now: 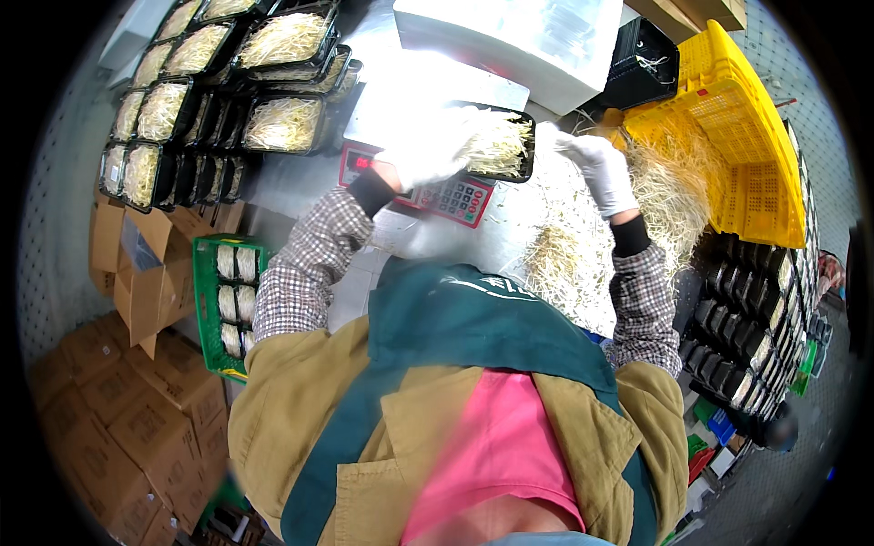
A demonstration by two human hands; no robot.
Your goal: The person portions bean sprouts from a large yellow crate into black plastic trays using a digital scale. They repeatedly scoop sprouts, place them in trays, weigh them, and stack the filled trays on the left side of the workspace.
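Observation:
My left hand (433, 150), in a white glove, grips the left end of a black plastic tray (526, 167) filled with bean sprouts (497, 142). Glare washes out its fingertips. That tray is over the right part of a digital scale with a metal pan (495, 85) and a red-framed keypad (454, 199). To the tray's right is my white-gloved right hand (595, 162), fingers bent and pointing towards the tray's edge. Whether it pinches any sprouts is lost in the brightness. Loose bean sprouts (567, 263) lie on the metal table below it.
Filled sprout trays (283, 123) stand stacked at left. A yellow crate (754, 157) lies tipped beside a sprout heap (669, 184). Behind the scale are a white foam box (505, 41) and nested black trays (638, 61). Cardboard boxes (123, 403) and a green crate (205, 307) flank my left side.

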